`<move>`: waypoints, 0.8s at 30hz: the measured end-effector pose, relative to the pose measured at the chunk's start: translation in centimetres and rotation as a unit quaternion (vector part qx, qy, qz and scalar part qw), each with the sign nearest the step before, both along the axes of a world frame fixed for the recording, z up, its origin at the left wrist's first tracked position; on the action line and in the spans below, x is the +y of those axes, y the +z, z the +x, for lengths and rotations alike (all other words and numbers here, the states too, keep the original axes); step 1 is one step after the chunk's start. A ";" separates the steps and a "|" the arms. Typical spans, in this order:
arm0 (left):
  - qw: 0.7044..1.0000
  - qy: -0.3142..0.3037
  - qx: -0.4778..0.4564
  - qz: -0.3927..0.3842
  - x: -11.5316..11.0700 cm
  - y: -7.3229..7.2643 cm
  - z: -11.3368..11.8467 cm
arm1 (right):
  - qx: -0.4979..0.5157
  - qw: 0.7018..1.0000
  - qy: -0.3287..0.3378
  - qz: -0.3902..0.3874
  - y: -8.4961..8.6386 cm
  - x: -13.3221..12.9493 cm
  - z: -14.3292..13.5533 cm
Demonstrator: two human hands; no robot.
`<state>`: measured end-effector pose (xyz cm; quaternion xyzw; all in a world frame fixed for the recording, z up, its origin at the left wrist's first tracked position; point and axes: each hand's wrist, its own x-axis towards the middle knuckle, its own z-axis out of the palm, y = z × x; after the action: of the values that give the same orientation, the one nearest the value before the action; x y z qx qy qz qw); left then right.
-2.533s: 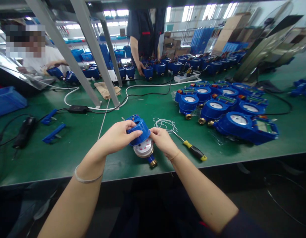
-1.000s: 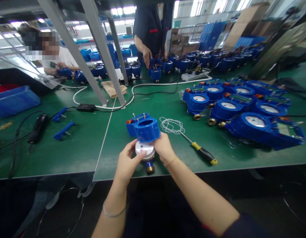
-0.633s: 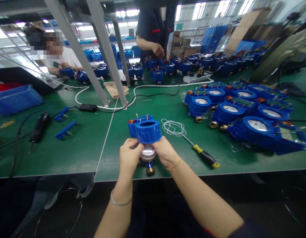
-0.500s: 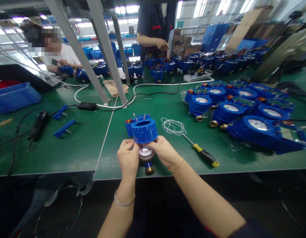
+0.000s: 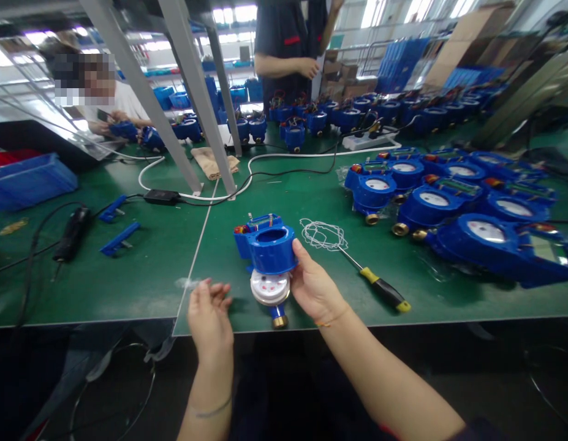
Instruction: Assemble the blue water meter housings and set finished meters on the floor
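Observation:
A blue water meter housing with an empty round opening is tilted up over a white-faced meter body. My right hand grips the housing by its right side, thumb at the rim. Wires and a small circuit board show in the compartment at its back. Below the dial, a brass threaded end points toward me. My left hand is off to the left, fingers loosely apart and holding nothing visible. Just beyond its fingertips is a scrap of clear plastic film.
A screwdriver and a coil of thin white wire lie to the right. Several assembled water meters stand farther right. On the left are blue plastic parts, a black power tool and a blue bin. Metal posts rise ahead.
My left hand has let go of the housing and moved left and down. More of the dial shows now. Clear film has appeared by my left fingers. A co-worker across the table has raised their hands.

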<state>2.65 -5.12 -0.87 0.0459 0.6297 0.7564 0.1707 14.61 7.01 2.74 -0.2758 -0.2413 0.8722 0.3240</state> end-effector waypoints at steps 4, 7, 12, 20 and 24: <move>0.993 -0.005 0.105 -0.059 -2.6 0.9 -1.8 | -0.057 0.997 0.006 0.061 0.1 -1.2 1.3; 0.933 -0.061 0.274 -0.224 -3.9 1.3 -3.8 | -0.126 0.983 0.003 0.132 0.1 -2.2 2.5; 0.822 -0.173 0.387 -0.381 -3.9 1.7 -5.2 | -0.226 0.944 -0.016 0.241 -0.5 -3.0 3.8; 0.824 -0.352 0.422 -0.138 2.1 4.2 1.3 | -0.220 0.932 0.028 0.286 -0.4 -2.7 4.0; 0.849 -0.308 0.408 -0.133 2.6 3.2 1.9 | -0.179 0.972 -0.003 0.156 -1.0 -2.2 4.7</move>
<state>4.55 -2.47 2.36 0.5194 0.6906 0.4870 0.1270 19.32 4.80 1.71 -0.3740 -0.4273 0.7597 0.3171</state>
